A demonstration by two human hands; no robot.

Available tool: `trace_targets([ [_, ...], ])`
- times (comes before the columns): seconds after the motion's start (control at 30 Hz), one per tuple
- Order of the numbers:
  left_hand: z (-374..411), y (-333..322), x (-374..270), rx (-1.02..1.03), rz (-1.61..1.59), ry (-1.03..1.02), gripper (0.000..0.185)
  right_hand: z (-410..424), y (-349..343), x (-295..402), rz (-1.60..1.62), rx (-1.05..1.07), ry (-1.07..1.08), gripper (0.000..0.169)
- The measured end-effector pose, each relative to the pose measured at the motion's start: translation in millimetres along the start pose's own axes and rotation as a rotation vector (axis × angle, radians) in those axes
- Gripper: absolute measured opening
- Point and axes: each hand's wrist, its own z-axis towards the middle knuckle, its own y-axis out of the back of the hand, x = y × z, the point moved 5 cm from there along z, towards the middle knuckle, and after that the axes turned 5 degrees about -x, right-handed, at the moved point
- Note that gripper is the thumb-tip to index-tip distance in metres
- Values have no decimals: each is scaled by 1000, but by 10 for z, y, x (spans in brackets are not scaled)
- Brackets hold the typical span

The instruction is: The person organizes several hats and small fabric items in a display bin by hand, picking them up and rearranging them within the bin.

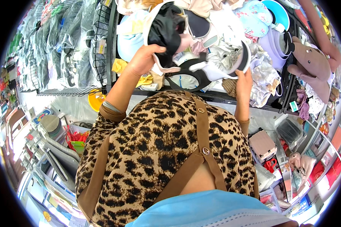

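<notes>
My left hand (pixel 144 58) grips the edge of a hat (pixel 164 34) with a black lining and a pale rim, thumb on the lining. In my right hand (pixel 243 83) is the end of a white band (pixel 216 71) with a curved black-and-white piece above the fingers. Whether this band belongs to the same hat cannot be made out. Under and between the hands lies a black sun visor (pixel 205 81). A brown knitted item (pixel 229 86) rests just left of my right hand, and crumpled pale fabric (pixel 262 76) lies to its right.
A black wire rack (pixel 111 48) borders the hat pile. Plastic-bagged goods (pixel 71 42) hang left. Around the pile are a pale blue hat (pixel 129 46), a floral hat (pixel 253 18) and a lilac visor (pixel 270 46). A plush toy (pixel 312 61) hangs right; a pink case (pixel 262 145) sits lower right.
</notes>
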Motion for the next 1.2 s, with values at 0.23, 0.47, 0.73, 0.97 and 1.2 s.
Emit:
trace_targets([
  [0.23, -48, -1239, 202, 203, 687, -139, 41, -324, -918, 56, 88, 199, 158, 42],
  [0.47, 87, -801, 114, 28, 416, -49, 36, -78, -521, -345, 155, 100, 47, 31],
  [0.73, -29, -303, -351, -381, -65, -365, 33, 953, 533, 259, -571, -210, 372, 43],
  [0.97, -328, 144, -379, -588, 167, -511, 25, 1961, 1312, 826, -1082, -347, 534, 46],
  [1.2, -403, -72, -787, -657, 361, -701, 29, 2455, 2017, 397, -971, -436, 431, 48],
])
